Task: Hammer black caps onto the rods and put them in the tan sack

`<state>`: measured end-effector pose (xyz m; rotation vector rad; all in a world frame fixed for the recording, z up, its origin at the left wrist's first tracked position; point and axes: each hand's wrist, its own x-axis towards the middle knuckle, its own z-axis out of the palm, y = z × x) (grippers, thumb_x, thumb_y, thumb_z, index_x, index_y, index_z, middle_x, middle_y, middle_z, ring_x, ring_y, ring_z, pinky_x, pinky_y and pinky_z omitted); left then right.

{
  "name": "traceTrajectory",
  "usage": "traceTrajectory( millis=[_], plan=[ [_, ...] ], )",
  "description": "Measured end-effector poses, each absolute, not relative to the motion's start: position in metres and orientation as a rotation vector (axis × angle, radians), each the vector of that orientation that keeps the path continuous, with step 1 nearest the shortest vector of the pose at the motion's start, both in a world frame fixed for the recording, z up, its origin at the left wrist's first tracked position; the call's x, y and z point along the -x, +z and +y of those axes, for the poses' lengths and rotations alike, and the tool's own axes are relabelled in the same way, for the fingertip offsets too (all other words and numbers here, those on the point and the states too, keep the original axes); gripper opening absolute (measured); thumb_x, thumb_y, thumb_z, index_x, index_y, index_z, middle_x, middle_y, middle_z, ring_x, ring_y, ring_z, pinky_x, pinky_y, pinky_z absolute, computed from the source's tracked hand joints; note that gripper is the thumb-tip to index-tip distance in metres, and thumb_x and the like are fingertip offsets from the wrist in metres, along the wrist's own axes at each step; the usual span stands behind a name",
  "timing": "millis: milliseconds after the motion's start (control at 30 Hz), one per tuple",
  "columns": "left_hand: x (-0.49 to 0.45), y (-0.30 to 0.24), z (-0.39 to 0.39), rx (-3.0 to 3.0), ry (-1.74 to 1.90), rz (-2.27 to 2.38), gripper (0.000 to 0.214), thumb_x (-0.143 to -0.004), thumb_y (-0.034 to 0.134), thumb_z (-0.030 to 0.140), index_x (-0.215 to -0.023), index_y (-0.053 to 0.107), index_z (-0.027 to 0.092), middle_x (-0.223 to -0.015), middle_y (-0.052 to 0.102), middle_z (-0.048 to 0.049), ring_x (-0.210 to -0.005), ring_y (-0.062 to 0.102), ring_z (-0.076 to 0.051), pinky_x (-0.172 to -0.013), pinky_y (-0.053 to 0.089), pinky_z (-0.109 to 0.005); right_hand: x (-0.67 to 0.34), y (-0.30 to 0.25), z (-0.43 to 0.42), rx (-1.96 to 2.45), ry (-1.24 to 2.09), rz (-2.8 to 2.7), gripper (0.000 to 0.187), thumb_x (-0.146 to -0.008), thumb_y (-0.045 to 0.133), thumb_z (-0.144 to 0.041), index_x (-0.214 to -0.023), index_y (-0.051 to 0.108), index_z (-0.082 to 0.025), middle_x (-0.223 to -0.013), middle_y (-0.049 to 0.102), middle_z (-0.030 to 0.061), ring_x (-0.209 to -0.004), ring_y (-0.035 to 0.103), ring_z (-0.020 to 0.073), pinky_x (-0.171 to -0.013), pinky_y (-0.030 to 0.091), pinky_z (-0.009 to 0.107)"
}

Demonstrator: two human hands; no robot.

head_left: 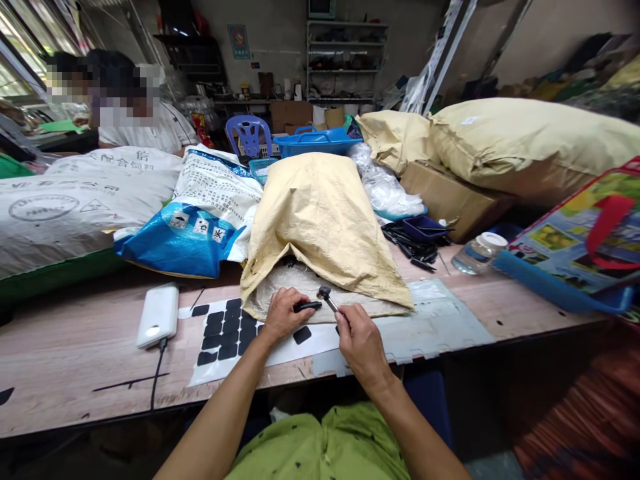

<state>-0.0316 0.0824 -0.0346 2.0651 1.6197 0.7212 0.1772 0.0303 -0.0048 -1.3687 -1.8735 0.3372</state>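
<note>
My left hand [284, 315] is closed around a short black stick-shaped piece [307, 306], which points to the right. My right hand [361, 339] grips a short metal rod with a black rounded head [326, 293], tilted up and to the left. The head lies close to the tip of the black piece; whether they touch I cannot tell. Both hands are at the mouth of a cream woven sack [315, 200], whose grey inner side shows with some dark pieces inside. Below the left hand is a loose black square patch [302, 335], beside a white sheet of black stickers [225, 333].
On the left are a white power bank [157, 317] with a cable and printed sacks [195, 207]. To the right stand a pile of black parts [415, 243], a clear jar [479, 253], a blue tray [565, 283] and a cardboard box [450, 193]. Another person [145, 127] sits at back left.
</note>
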Motion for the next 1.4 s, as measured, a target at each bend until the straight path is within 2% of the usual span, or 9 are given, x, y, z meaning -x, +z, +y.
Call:
traceTrajectory(
  millis=[200, 367, 600, 800, 900, 1033, 1233, 1400],
  plan=[
    [0.032, -0.036, 0.083, -2.061, 0.727, 1.616, 0.019, -0.085, 0.073, 0.038, -0.099, 0.077, 0.026, -0.095, 0.071, -0.0025, -0.100, 0.055, -0.024, -0.092, 0.036, -0.037, -0.172, -0.011, 0.031, 1.456, 0.323, -1.944, 0.019, -0.101, 0.043, -0.020, -0.094, 0.061, -0.020, -0.088, 0.059, 0.0075, -0.080, 0.057, 0.0217, -0.070, 0.042, 0.032],
    [0.031, -0.034, 0.083, -2.048, 0.718, 1.633, 0.017, -0.084, 0.074, 0.037, -0.098, 0.076, 0.026, -0.095, 0.071, -0.0022, -0.101, 0.055, -0.024, -0.091, 0.035, -0.037, -0.166, -0.007, 0.029, 1.401, 0.332, -1.929, 0.019, -0.102, 0.043, -0.021, -0.097, 0.061, -0.020, -0.090, 0.059, 0.0074, -0.084, 0.058, 0.0220, -0.074, 0.043, 0.032],
    [0.030, -0.029, 0.082, -2.069, 0.697, 1.637, 0.012, -0.083, 0.075, 0.034, -0.084, 0.073, 0.022, -0.092, 0.069, -0.0024, -0.096, 0.055, -0.023, -0.087, 0.036, -0.036, -0.153, -0.010, 0.026, 1.396, 0.337, -2.005, 0.021, -0.102, 0.043, -0.019, -0.092, 0.061, -0.020, -0.087, 0.059, 0.0065, -0.079, 0.057, 0.0203, -0.071, 0.041, 0.030],
    [0.032, -0.034, 0.084, -2.039, 0.760, 1.610, 0.016, -0.081, 0.076, 0.033, -0.094, 0.074, 0.025, -0.094, 0.072, -0.0013, -0.098, 0.056, -0.024, -0.090, 0.036, -0.038, -0.175, -0.008, 0.034, 1.533, 0.230, -1.930, 0.016, -0.102, 0.048, -0.022, -0.101, 0.064, -0.020, -0.095, 0.061, 0.0056, -0.084, 0.058, 0.0196, -0.071, 0.040, 0.029],
    [0.039, -0.037, 0.086, -2.001, 0.791, 1.521, 0.016, -0.086, 0.071, 0.035, -0.096, 0.074, 0.024, -0.095, 0.072, -0.0016, -0.096, 0.056, -0.023, -0.090, 0.037, -0.037, -0.189, -0.010, 0.036, 1.684, 0.074, -1.960, 0.011, -0.099, 0.054, -0.021, -0.098, 0.065, -0.021, -0.095, 0.062, 0.0052, -0.083, 0.056, 0.0200, -0.069, 0.037, 0.030],
    [0.045, -0.040, 0.088, -1.955, 0.850, 1.425, 0.019, -0.093, 0.061, 0.034, -0.103, 0.073, 0.023, -0.098, 0.073, -0.0024, -0.098, 0.057, -0.024, -0.091, 0.037, -0.037, -0.197, -0.019, 0.035, 1.769, -0.105, -2.048, 0.006, -0.095, 0.062, -0.020, -0.090, 0.066, -0.020, -0.092, 0.063, 0.0079, -0.091, 0.053, 0.0256, -0.075, 0.036, 0.034],
    [0.044, -0.038, 0.087, -1.996, 0.795, 1.410, 0.028, -0.099, 0.051, 0.038, -0.106, 0.074, 0.024, -0.098, 0.073, -0.0026, -0.097, 0.056, -0.024, -0.092, 0.035, -0.039, -0.195, -0.025, 0.032, 1.736, -0.060, -2.018, 0.007, -0.094, 0.063, -0.022, -0.099, 0.067, -0.020, -0.095, 0.063, 0.0089, -0.093, 0.052, 0.0270, -0.079, 0.036, 0.037],
    [0.043, -0.035, 0.084, -2.033, 0.761, 1.418, 0.026, -0.098, 0.052, 0.038, -0.104, 0.075, 0.025, -0.098, 0.074, -0.0023, -0.098, 0.057, -0.024, -0.093, 0.032, -0.040, -0.188, -0.013, 0.040, 1.567, 0.075, -2.027, 0.029, -0.093, 0.064, -0.023, -0.121, 0.063, -0.018, -0.106, 0.063, 0.0102, -0.100, 0.053, 0.0287, -0.086, 0.040, 0.040]
  ],
)
